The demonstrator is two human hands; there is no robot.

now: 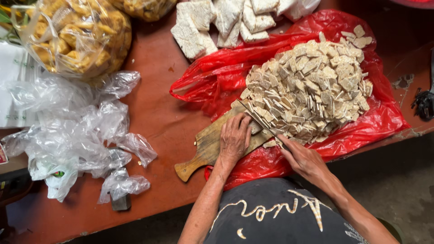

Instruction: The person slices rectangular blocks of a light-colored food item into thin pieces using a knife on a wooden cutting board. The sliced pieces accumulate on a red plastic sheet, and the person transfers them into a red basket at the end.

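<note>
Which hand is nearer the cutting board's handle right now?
Left. The left hand lies flat on the wooden cutting board, just above its handle; the right hand holds the knife off the board's far end.

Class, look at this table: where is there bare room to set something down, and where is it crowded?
Bare table lies between the crumpled clear bags and the red bag, and beside the cutting board handle. The right side is crowded.

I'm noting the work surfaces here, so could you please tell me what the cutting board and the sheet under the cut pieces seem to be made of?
The cutting board looks like bare wood: brown, matt, with visible grain and a worn paddle handle. The red sheet under the pile of cut pieces appears to be thin plastic, probably a bag: glossy, crinkled, with bright highlights on its folds.
</note>
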